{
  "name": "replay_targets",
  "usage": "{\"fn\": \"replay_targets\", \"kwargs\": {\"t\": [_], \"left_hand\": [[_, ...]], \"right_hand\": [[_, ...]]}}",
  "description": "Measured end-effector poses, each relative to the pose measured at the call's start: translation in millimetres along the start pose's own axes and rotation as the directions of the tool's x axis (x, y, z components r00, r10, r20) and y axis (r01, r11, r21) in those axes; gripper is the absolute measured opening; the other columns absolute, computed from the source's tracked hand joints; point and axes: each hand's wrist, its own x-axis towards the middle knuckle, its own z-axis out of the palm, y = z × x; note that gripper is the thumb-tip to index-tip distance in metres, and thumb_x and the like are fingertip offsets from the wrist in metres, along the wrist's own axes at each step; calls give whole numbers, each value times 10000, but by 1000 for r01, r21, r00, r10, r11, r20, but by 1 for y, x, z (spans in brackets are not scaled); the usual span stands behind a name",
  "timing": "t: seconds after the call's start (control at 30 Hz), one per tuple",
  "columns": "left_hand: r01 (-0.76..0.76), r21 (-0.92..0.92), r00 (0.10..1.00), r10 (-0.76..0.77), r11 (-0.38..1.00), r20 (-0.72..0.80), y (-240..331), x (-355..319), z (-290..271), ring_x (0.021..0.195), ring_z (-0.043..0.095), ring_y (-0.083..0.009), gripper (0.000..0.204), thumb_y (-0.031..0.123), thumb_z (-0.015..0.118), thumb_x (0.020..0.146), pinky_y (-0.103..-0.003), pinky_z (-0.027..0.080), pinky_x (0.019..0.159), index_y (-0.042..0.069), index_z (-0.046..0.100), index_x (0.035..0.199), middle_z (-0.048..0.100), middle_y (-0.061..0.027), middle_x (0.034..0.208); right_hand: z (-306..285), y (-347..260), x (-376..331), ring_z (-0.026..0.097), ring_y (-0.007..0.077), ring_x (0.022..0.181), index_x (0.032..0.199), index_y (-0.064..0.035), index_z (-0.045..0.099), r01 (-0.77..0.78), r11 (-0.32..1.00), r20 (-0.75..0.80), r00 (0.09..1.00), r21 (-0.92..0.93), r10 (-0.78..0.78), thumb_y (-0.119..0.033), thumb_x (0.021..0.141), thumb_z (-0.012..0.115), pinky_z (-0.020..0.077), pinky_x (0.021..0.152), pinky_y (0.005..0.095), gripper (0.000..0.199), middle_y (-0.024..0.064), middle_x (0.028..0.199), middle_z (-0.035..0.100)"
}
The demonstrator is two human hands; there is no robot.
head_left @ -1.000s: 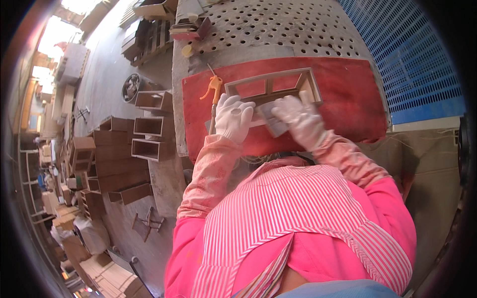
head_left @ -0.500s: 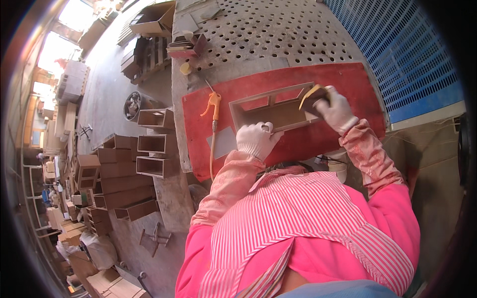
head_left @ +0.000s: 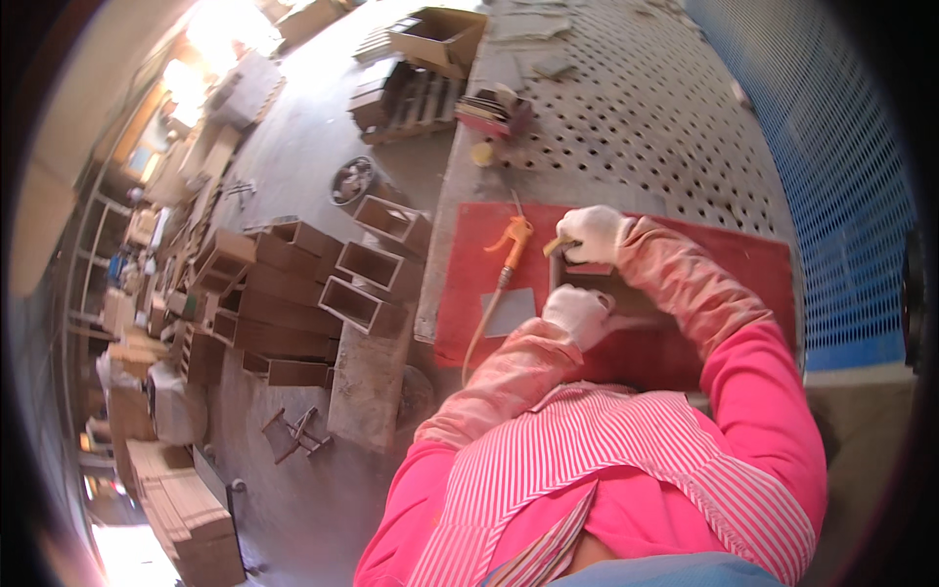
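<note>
Two gloved hands are working at a brown wooden frame (head_left: 626, 293) that is lying on the red mat (head_left: 469, 293) near the person, on the perforated metal table (head_left: 646, 127). The left hand (head_left: 577, 313) is resting on the near left part of the frame, its fingers curled together and pressing down on the wood. The right hand (head_left: 592, 233) is sitting at the frame's far left corner, its fingers closing around a small yellowish piece (head_left: 556, 245); what that piece is cannot be told. Just left of the hands, an orange air gun (head_left: 513, 240) is lying on the mat with its hose trailing toward the near edge, and a grey square sheet (head_left: 509, 311) is lying beside it. Farther left, on the floor, open brown wooden boxes (head_left: 323, 284) are standing in a cluster. At the table's far side, a small stack of flat pieces (head_left: 489, 110) is sitting next to a yellow round thing (head_left: 481, 154).
</note>
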Motion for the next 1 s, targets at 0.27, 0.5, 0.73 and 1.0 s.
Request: {"fn": "replay_targets", "kwargs": {"t": [0.27, 0.5, 0.73, 1.0], "left_hand": [[89, 86, 995, -92, 992, 35, 6, 0, -1, 845, 777, -305, 571, 649, 567, 1006, -442, 593, 749, 116, 769, 1025, 791, -88, 933], [407, -338, 913, -362, 849, 190, 14, 12, -21, 1139, 746, -342, 729, 661, 591, 992, -392, 576, 974, 56, 669, 1391, 775, -175, 1202], [276, -905, 820, -412, -324, 398, 34, 52, 19, 1029, 734, -283, 525, 470, 684, 1002, -449, 600, 903, 18, 647, 1267, 738, -142, 1110], [98, -945, 853, -463, -313, 242, -8, 41, -15, 657, 653, -174, 245, 235, 681, 1028, -319, 553, 578, 31, 664, 1163, 695, -96, 937]], "right_hand": [[-36, 40, -34, 765, 207, 861, 1085, -124, 805, -449, 806, 455, 852, 386, 257, -344, 791, 816, 591, 828, 375, 366, 94, 954, 811], [-73, 50, -151, 787, 225, 915, 1061, -108, 816, -611, 776, 354, 769, 160, 532, -239, 781, 842, 598, 828, 357, 311, 104, 988, 820], [-60, -62, -190, 782, 217, 916, 1048, -28, 796, -333, 885, -106, 917, 326, 384, 23, 775, 760, 609, 852, 341, 281, 145, 1018, 804], [-13, -83, -242, 689, 99, 1003, 1197, 28, 728, -153, 244, -129, 530, 958, 838, -28, 963, 712, 572, 898, 303, 241, 29, 1130, 756]]}}
